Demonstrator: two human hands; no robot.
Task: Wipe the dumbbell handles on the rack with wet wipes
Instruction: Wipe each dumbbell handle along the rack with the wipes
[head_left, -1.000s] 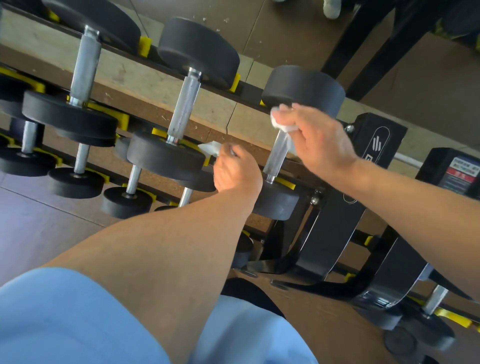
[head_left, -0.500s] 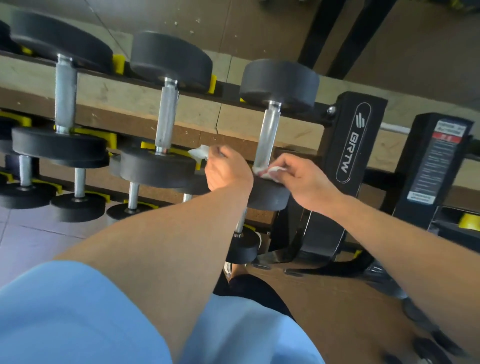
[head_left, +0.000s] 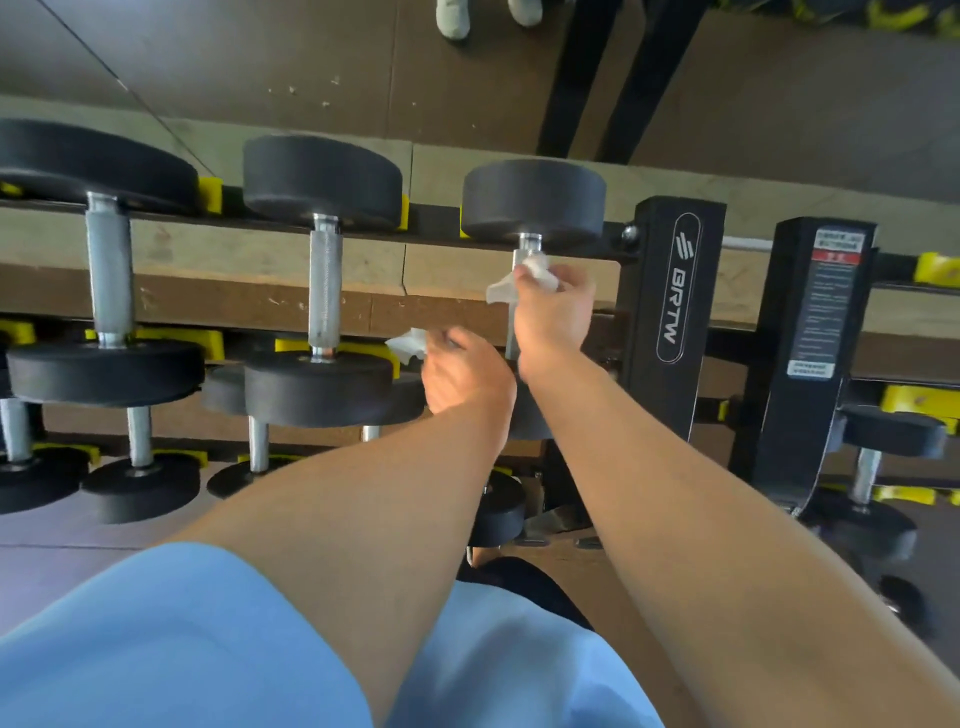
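Right hand (head_left: 558, 306) is curled round a white wipe (head_left: 524, 280) and presses it against the top of a chrome handle (head_left: 514, 338), just under the upper head of the rightmost dumbbell (head_left: 535, 202) on the rack's top tier. A loose corner of the wipe hangs out to the left of the fingers. Left of that handle and a little lower, the left hand (head_left: 462, 374) is clenched on a second wipe (head_left: 408, 344) (crumpled, with only a tuft showing past the knuckles); it sits between the handle and the lower head of the middle dumbbell (head_left: 322, 291), and whether it touches either I cannot tell. Further left of the handle stands a third dumbbell (head_left: 106, 270) with a thicker grip. All three lie in yellow cradles (head_left: 210, 195) on the rack (head_left: 670, 291), whose black upright with white lettering stands just right of the handle. Below the handle, a lower tier carries smaller dumbbells (head_left: 140, 483). Right of the upright is a second black post (head_left: 810, 332) with a printed label. Both bare forearms reach up from the bottom edge, over light blue fabric (head_left: 182, 649).
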